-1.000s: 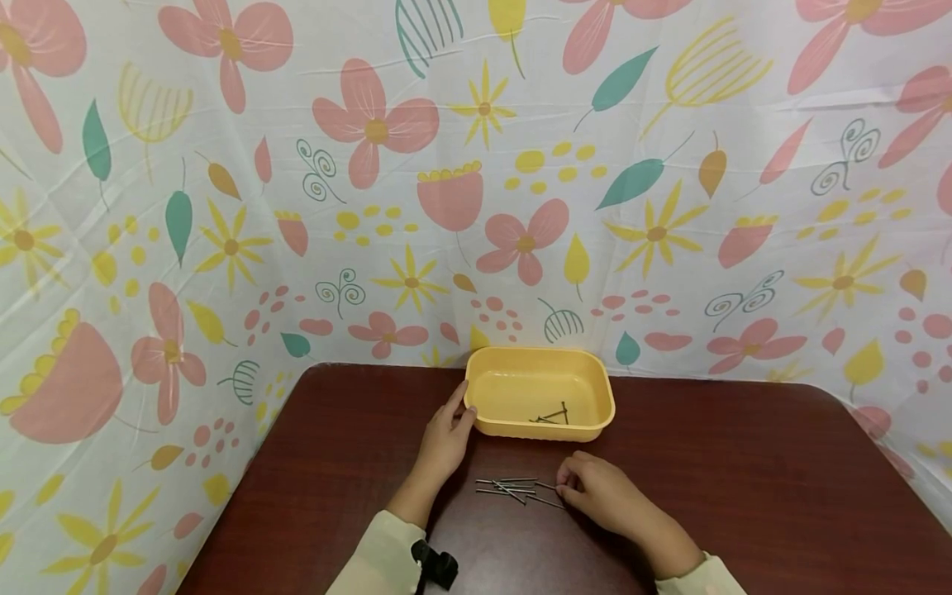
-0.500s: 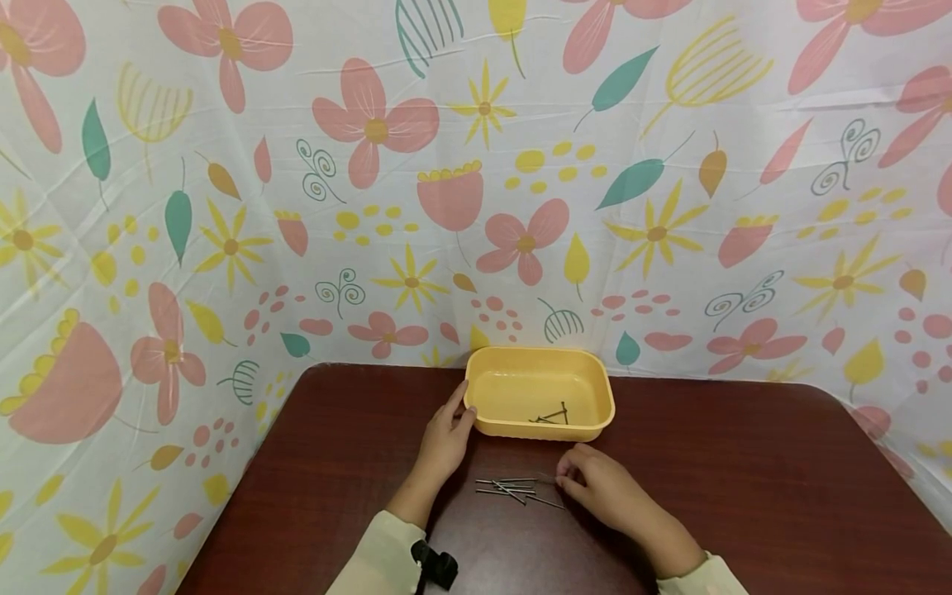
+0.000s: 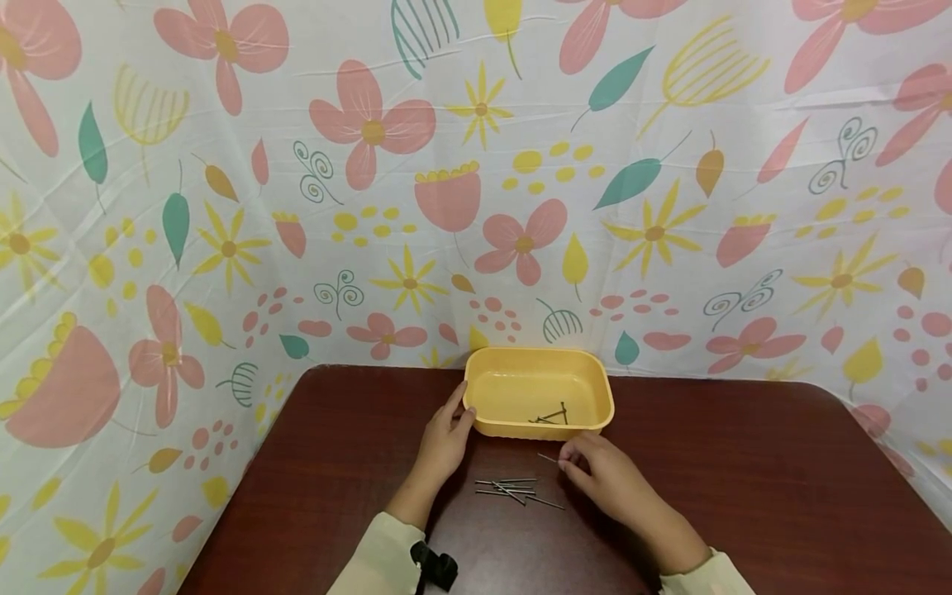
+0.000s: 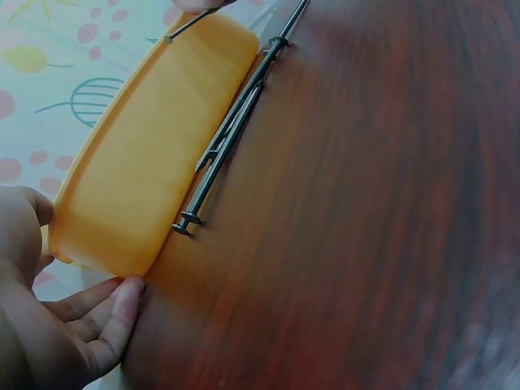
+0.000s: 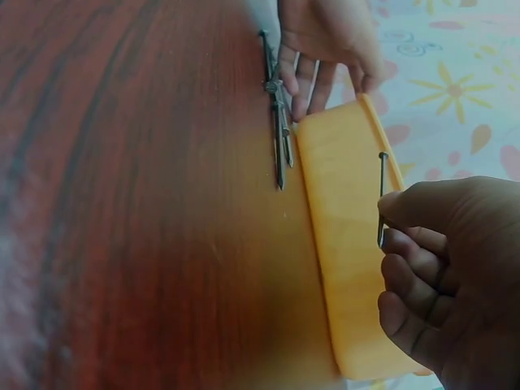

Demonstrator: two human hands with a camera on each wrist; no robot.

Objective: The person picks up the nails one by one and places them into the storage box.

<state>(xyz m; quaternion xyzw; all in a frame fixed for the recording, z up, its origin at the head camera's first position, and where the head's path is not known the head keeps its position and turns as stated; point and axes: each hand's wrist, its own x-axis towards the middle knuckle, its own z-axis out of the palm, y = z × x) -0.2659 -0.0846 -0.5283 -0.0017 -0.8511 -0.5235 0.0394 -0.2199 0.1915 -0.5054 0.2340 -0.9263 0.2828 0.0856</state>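
Note:
My right hand (image 3: 606,475) pinches a thin steel nail (image 5: 383,175) between thumb and fingers, just in front of the yellow plastic tub (image 3: 543,430). Its head end sticks out to the left in the head view. At the tub's left end, my left hand (image 3: 445,442) holds the wall, thumb at the rim and fingers low against the outside, as the right wrist view shows. A loose pile of several nails (image 3: 507,487) lies on the table nearer me. More nails (image 3: 552,415) rest inside the tub, by its near wall.
The dark red-brown table (image 3: 357,463) has rounded far corners. A white cloth (image 3: 669,314) printed with flowers and leaves hangs right behind the tub and along the left. A black strap mount (image 3: 435,566) sits on the left sleeve.
My right hand has lifted a nail off the right side of the pile and moved it forward, up to the tub's near side. The left hand and tub stay in place.

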